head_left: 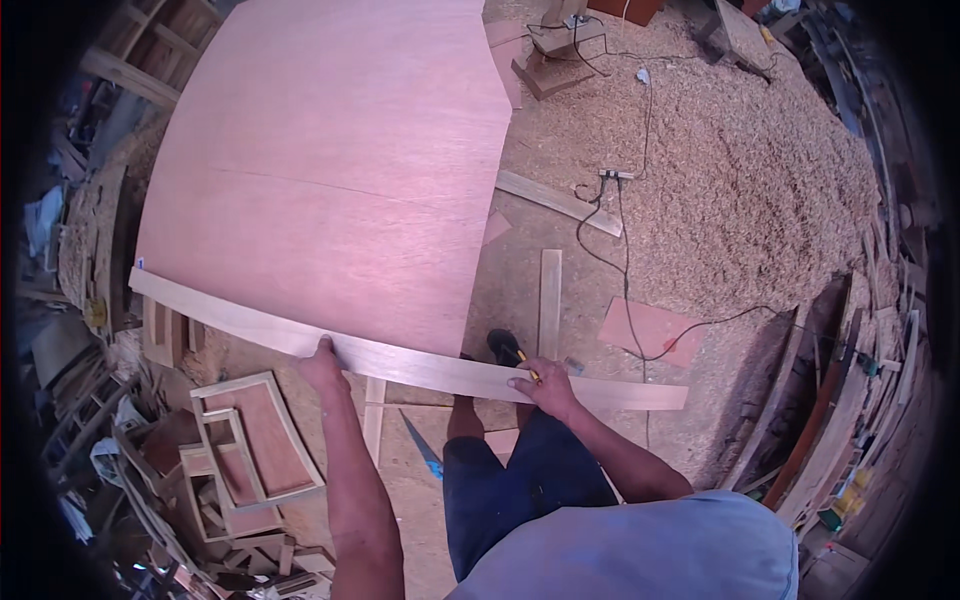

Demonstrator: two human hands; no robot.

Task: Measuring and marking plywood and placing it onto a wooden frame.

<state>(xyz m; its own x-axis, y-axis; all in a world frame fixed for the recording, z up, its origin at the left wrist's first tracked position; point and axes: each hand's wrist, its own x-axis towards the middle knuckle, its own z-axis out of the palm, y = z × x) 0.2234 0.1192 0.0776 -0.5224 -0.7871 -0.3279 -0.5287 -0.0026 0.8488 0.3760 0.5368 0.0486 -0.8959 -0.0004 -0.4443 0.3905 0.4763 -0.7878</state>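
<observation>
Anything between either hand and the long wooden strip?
Nothing visible. The left hand has its thumb directly over the near edge of the wooden strip; the right hand also touches the strip while holding a yellow pencil.

The left hand was closed, its thumb uppermost and its other fingers mostly hidden beneath. Behind those fingers, the bare left forearm ran back nearly straight toward the body. Well to the right of the left fingers, the right hand was curled, its thumb pointing toward them. Behind the right fingers, the bare right forearm slanted back and outward from the wrist.
</observation>
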